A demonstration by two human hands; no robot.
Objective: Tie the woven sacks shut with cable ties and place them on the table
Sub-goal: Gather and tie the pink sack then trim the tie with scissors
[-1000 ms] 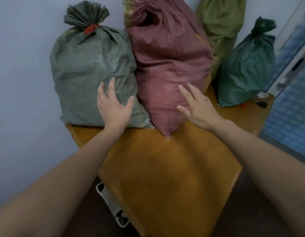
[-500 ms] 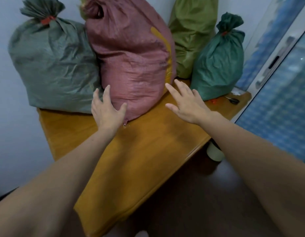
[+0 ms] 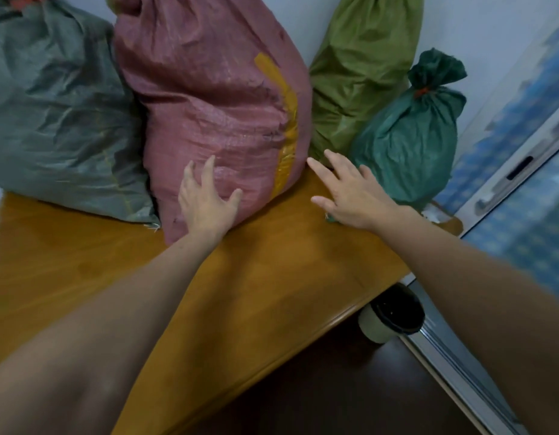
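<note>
Grey sack [image 3: 52, 114] sits at 10 o'clock on the bench [image 3: 272, 277], red sack [image 3: 215, 105] at 12, green sack [image 3: 406, 142] at 2. My left grip [image 3: 206, 205], fingers apart, presses the red sack; my right grip [image 3: 350, 193] hovers spread, empty. Let go, the tall red sack might topple toward 6. No writing legible.

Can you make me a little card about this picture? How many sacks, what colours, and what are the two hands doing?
Sacks: four
Colours: grey-green sack, red sack, olive sack, dark green sack
Table: wooden, orange-brown
Left hand: open, fingers flat on the red sack
Right hand: open, spread over the table beside the dark green sack; touching or not, cannot tell
Tie seen: red tie round the dark green sack's neck
</note>
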